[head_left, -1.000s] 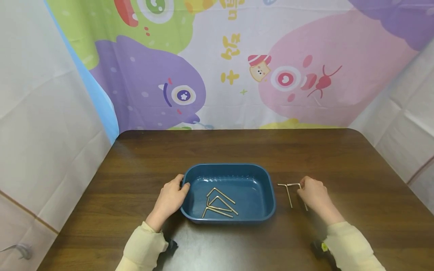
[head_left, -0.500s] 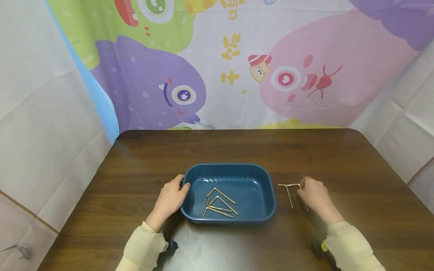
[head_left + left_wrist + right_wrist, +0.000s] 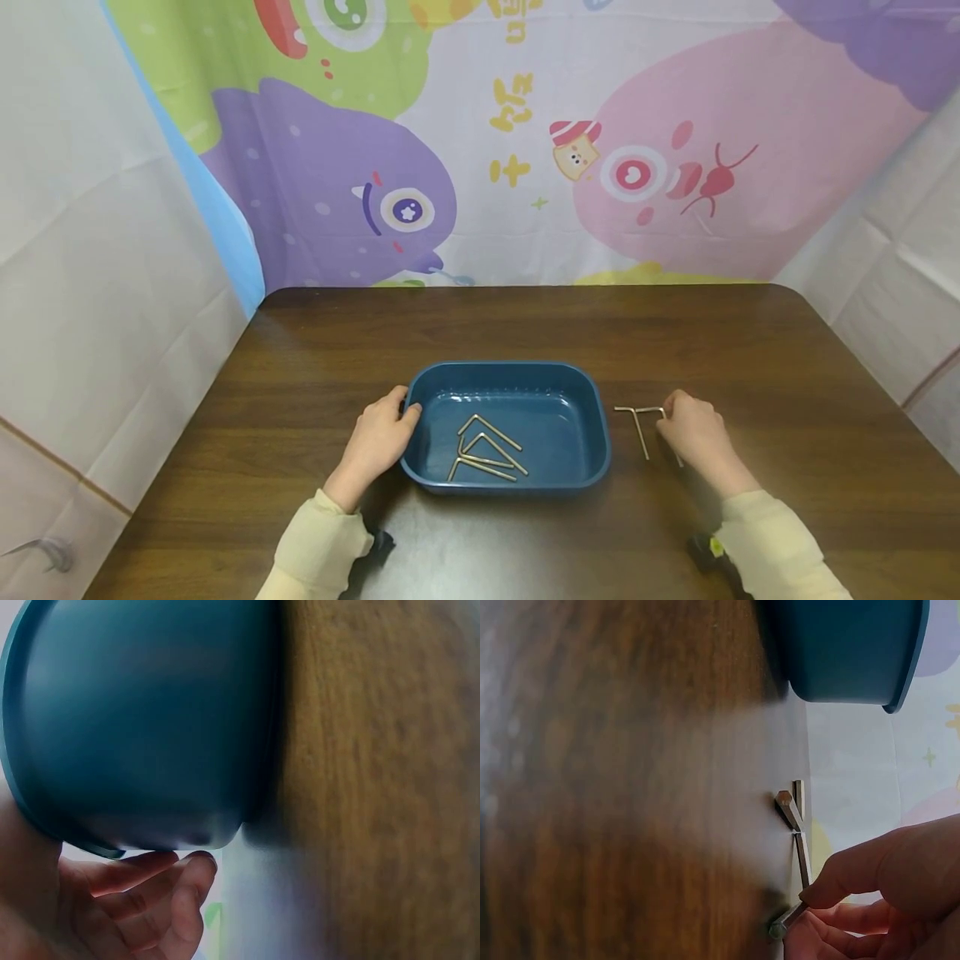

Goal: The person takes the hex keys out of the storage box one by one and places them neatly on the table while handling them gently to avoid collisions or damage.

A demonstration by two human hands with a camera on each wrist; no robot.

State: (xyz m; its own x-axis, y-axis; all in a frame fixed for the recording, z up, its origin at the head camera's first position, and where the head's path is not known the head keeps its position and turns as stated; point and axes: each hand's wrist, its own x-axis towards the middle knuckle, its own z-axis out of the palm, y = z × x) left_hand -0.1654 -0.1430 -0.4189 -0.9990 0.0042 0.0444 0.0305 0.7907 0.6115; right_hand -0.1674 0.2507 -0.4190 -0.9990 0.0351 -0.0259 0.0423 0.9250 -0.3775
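A blue rectangular plastic basin [image 3: 555,454] stands at the middle of the table. My left hand [image 3: 377,437] grips its left wall, thumb over the rim and the other fingers outside. Several brass-coloured hex keys [image 3: 491,443] lie in its left half, some overlapping. Right of the basin, my right hand [image 3: 697,429] pinches a hex key [image 3: 651,409] near its bend, low at the tabletop; part of the long arm is hidden behind the hand. A second hex key [image 3: 641,437] lies just left, its bend at the held key's short end. The right wrist view shows the pinched hex key [image 3: 780,928] between thumb and fingers.
The brown wood-grain table [image 3: 315,350] runs back to a cartoon-printed curtain [image 3: 517,233]. Pale cloth panels [image 3: 105,250] flank it at the left and right. The basin's walls [image 3: 150,712] rise above the tabletop.
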